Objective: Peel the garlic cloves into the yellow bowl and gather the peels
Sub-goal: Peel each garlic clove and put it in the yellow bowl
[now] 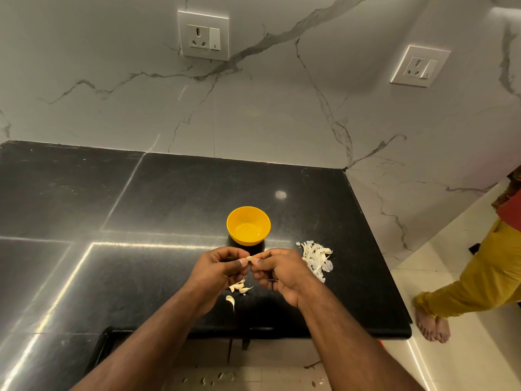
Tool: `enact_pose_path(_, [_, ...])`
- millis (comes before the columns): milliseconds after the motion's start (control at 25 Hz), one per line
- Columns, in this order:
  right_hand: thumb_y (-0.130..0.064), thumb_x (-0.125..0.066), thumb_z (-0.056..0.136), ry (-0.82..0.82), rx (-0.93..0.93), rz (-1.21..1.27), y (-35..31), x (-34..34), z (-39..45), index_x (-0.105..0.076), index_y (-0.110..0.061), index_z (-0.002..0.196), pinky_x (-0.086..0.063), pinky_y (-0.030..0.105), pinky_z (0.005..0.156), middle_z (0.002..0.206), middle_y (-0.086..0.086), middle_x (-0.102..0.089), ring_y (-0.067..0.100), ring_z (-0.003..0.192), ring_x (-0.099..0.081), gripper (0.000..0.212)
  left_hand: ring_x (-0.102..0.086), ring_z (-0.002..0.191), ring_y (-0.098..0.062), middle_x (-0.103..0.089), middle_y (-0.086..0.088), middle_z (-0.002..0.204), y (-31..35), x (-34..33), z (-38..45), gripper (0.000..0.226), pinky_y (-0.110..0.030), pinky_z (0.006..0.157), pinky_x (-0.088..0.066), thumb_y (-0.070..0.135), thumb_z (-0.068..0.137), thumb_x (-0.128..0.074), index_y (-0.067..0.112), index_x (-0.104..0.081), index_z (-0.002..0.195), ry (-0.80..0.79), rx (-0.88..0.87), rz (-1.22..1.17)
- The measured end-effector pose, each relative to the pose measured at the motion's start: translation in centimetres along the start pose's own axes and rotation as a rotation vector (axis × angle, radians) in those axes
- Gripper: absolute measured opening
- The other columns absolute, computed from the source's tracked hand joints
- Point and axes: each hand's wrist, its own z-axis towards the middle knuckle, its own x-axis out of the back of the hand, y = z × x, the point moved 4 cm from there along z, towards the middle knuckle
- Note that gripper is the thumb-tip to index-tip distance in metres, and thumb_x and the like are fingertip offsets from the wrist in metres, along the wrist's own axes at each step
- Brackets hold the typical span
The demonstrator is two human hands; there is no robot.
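Yellow bowl empty beyond hands; left hand and right hand pinch garlic clove, peeling underway; next, strip skin.

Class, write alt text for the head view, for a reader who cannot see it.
Two hands, left and right, pinch a garlic clove between them above a black counter. An empty yellow bowl stands just beyond; loose cloves lie below the hands, and a peel pile lies to the right.
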Motion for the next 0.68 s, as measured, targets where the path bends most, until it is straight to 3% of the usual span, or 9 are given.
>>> enact_pose_path(160, [-0.006,-0.064,0.091,-0.008,-0.026,-0.015,0.1,-0.1,0.2,-0.072,-0.011,0.086,-0.053,0.025,0.062,0.074,0.005,-0.071,0.013,0.063,-0.064,0.011,-0.069,0.081,-0.019,-0.074,-0.013,0.089,-0.1,0.0,0.0,0.014,-0.028,0.071,-0.056,-0.001,0.093,-0.063,0.002,-0.071,0.104,-0.006,0.003,-0.027])
enact_pose_path(480, [-0.007,-0.062,0.093,0.047,0.097,-0.172,0.4,-0.3,0.6,-0.072,-0.010,0.090,-0.051,0.023,0.058,0.075,0.006,-0.070,0.015,0.067,-0.062,0.011,-0.074,0.091,-0.026,-0.076,-0.019,0.098,-0.1,0.1,0.0,0.016,-0.033,0.078,-0.058,0.000,0.093,-0.064,0.003,-0.070,0.108,0.026,0.048,-0.103])
enact_pose_path(680, [-0.012,-0.062,0.093,0.082,0.139,-0.141,0.7,0.3,1.2,-0.072,-0.013,0.090,-0.050,0.031,0.064,0.075,0.004,-0.070,0.016,0.069,-0.064,0.010,-0.074,0.095,-0.033,-0.074,-0.022,0.097,0.0,0.3,0.0,0.018,-0.038,0.083,-0.060,-0.003,0.092,-0.064,0.000,-0.067,0.109,0.027,0.060,-0.151])
